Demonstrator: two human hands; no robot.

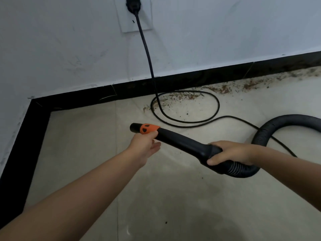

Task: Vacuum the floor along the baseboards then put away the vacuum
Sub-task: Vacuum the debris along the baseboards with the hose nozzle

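Note:
A black vacuum nozzle tube [180, 142] with an orange slider [147, 128] near its open tip hangs above the floor, pointing left. My right hand [231, 152] grips the thick rear end of the tube where the ribbed black hose [281, 124] joins it. My left hand [145, 146] reaches up to the orange slider, with its thumb against the slider's lower edge and the other fingers loose below the tube. Brown crumbs and dust [224, 88] lie along the black baseboard [191, 79] to the right.
The black power cord [147, 51] runs down from a wall socket [134, 13] and loops on the pale tiled floor [173, 197] by the baseboard. The baseboard turns a corner [37, 108] at the left. The vacuum body is out of view.

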